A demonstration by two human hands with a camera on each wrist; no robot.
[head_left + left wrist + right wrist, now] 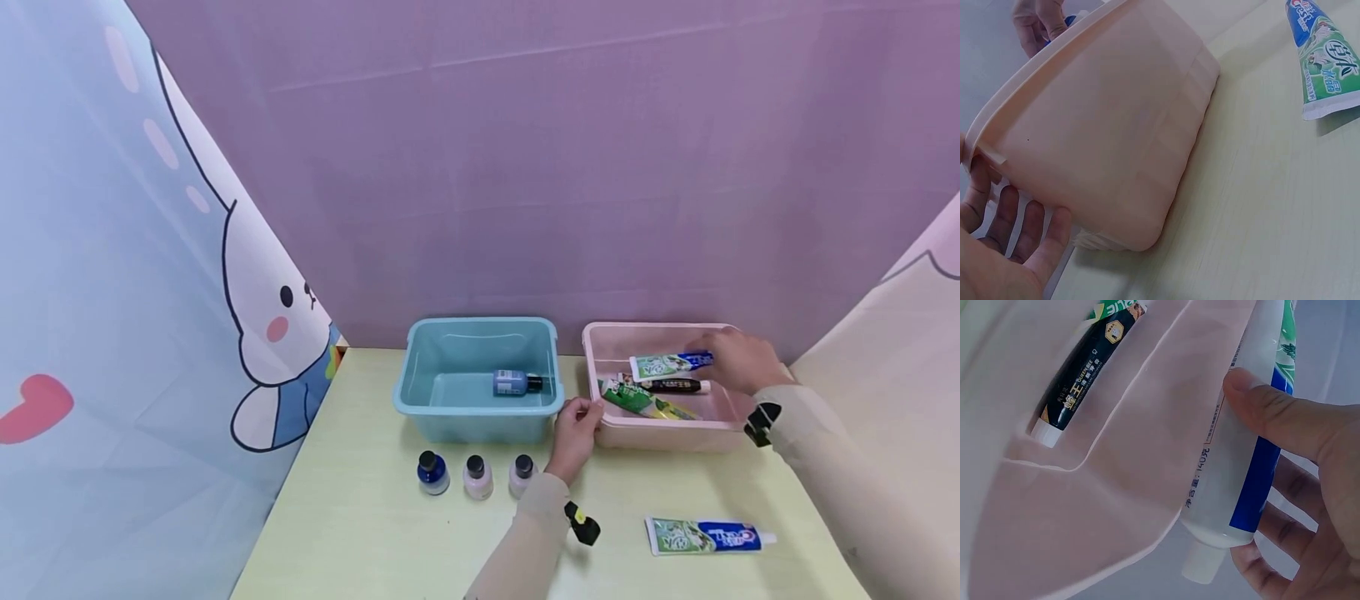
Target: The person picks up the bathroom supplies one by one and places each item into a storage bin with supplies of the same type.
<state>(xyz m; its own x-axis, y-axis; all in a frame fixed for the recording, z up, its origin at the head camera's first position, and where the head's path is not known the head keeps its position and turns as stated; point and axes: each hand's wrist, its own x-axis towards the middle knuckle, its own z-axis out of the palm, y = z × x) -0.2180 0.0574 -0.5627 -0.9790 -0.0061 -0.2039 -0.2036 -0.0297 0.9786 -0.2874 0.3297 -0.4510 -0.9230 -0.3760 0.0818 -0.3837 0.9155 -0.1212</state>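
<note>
Over the pink basin, pinching in the right hand a green-and-blue toothpaste tube, likely light and squashable, best held near the cap, and gripping the basin's corner with the left hand.

- Plastic bins: I count two on my feed, one light blue bin and one pink bin.
- Toothpaste tubes: I make it four across my views, one Crest tube, one matching green-and-blue tube, one black Queen Bee tube, one green-and-yellow tube.
- Black-capped bottles: I tally four, one light blue bottle, one dark blue bottle, two pale pink bottles.
- Hands: I see two, one left hand and one right hand.
- Black wrist units: I log two.
- Table: I list one.
- Printed rabbit: I enter one.
- Printed heart: I enter one.
</note>
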